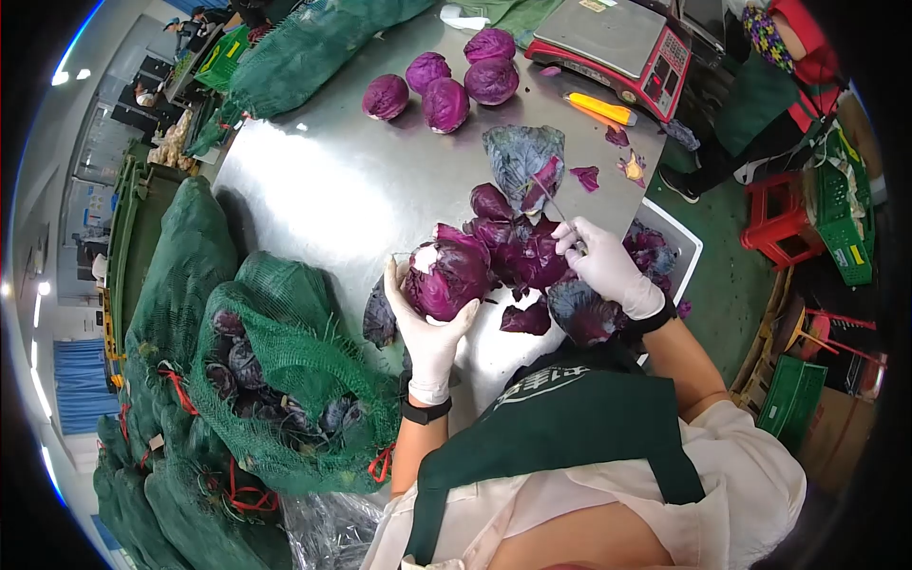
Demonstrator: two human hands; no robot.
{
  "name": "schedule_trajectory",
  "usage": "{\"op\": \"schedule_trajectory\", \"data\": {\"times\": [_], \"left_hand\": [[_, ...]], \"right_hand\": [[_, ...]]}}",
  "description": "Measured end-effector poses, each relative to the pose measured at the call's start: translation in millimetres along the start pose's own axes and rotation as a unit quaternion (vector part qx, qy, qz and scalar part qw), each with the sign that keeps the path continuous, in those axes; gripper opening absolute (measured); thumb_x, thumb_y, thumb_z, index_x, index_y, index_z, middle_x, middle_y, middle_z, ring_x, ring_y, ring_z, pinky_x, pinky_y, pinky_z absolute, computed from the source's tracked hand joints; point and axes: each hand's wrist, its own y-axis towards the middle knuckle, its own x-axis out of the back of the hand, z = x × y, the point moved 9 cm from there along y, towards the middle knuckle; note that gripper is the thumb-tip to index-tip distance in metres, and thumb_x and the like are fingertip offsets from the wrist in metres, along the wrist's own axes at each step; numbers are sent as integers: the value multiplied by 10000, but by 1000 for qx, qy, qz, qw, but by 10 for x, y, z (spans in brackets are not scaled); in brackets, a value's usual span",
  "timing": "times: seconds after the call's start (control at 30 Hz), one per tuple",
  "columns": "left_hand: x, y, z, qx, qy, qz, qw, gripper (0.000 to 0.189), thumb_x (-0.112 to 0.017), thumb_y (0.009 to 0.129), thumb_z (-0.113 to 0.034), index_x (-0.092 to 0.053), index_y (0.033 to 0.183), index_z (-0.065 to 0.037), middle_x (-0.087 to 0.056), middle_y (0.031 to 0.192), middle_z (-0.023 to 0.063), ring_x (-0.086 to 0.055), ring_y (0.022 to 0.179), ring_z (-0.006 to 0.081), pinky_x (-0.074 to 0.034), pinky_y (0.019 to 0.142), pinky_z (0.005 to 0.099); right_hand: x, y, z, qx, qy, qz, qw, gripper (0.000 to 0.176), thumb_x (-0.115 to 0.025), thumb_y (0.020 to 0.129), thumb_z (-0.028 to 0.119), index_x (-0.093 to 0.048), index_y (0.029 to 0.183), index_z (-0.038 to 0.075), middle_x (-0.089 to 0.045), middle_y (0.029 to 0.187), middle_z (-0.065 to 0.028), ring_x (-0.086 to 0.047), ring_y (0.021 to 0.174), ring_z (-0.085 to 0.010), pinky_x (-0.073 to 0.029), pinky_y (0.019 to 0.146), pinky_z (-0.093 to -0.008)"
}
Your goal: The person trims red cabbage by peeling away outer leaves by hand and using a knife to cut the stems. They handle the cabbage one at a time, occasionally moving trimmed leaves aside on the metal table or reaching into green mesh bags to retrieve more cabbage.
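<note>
In a white glove, my left hand (pixel 427 332) is closed around a red cabbage (pixel 448 277) whose pale cut stem end faces up and left. My right hand (pixel 610 268), also gloved, grips a thin knife (pixel 547 197) with its blade pointing up and left over the loose leaves. Peeled purple leaves (pixel 527 252) lie heaped between the two hands. A large bluish outer leaf (pixel 524 161) rests just beyond the knife. Under my right wrist is another dark leaf (pixel 581 309). Several whole cabbages (pixel 446 104) stand together farther up the metal table (pixel 313 180).
A red scale (pixel 608 43) and a yellow-handled cutter (pixel 600 107) sit at the far right. A white bin (pixel 689 242) of leaves is beside the table. Green mesh sacks (pixel 275 351) crowd the left. Another person (pixel 760 95) stands near red and green crates (pixel 784 214).
</note>
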Motion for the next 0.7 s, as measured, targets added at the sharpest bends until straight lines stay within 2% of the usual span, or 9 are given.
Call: {"op": "schedule_trajectory", "data": {"times": [0.13,0.2,0.27,0.37,0.43,0.5,0.53,0.6,0.7], "left_hand": [[-97,230,143,2,25,-8,1000,1154,-902,630,-139,-198,1535,-7,-386,1433,190,-399,1344,291,-325,1147,409],[-154,389,319,38,4,-23,999,1094,-897,659,-92,-242,1534,-46,-392,1428,179,-454,1299,270,-396,1100,392],[-233,598,614,121,-75,-50,988,950,-844,789,-131,-250,1523,-32,-459,1386,196,-529,1219,274,-449,1039,396],[-300,722,927,243,-170,-45,954,922,-774,877,-234,-173,1550,-43,-390,1454,237,-481,1284,294,-491,981,437],[-265,691,888,153,-65,-41,985,962,-779,869,-238,-140,1560,-40,-301,1521,252,-417,1352,322,-445,1042,429],[-362,502,629,65,94,52,992,1035,-825,810,-255,-148,1561,-32,-247,1553,267,-324,1420,340,-313,1151,448],[-486,367,705,46,89,129,987,1195,-899,680,-368,-163,1562,-41,-212,1572,287,-238,1464,384,-217,1185,506],[-706,90,607,-63,388,227,891,1358,-936,535,-470,-158,1567,-52,-196,1570,320,-190,1470,454,-169,1185,558],[-819,-131,916,-53,418,258,869,1413,-933,460,-532,-188,1555,-39,-171,1551,364,-157,1446,533,-174,1170,595]], "right_hand": [[163,124,-107,-148,89,19,985,315,-583,904,17,-592,1218,35,-608,794,-63,-600,702,-148,-506,705,-301],[340,268,45,-3,-54,-28,998,366,-583,923,50,-601,1287,88,-579,734,-91,-604,673,-193,-501,695,-327],[445,472,-5,-44,-108,-35,993,405,-597,915,60,-603,1314,130,-601,735,-119,-618,684,-238,-493,689,-349],[537,896,2,53,-92,-88,990,440,-576,886,48,-605,1313,146,-673,879,-151,-654,769,-297,-515,731,-392],[443,1156,84,222,-212,-90,947,494,-547,837,47,-609,1313,161,-684,1027,-183,-668,888,-348,-533,805,-441],[352,1490,-116,241,-278,-91,925,505,-545,813,60,-616,1302,166,-677,1074,-185,-665,933,-358,-534,835,-454],[232,1586,-201,261,-343,-85,898,516,-543,790,74,-623,1290,171,-671,1122,-186,-662,979,-368,-535,865,-468],[-92,1791,-624,148,-276,35,949,519,-559,779,109,-627,1288,184,-690,1093,-179,-664,991,-362,-537,868,-456],[-343,1572,-715,62,-101,130,984,522,-529,775,45,-639,1278,129,-717,1051,-158,-675,976,-298,-525,869,-383]]}}
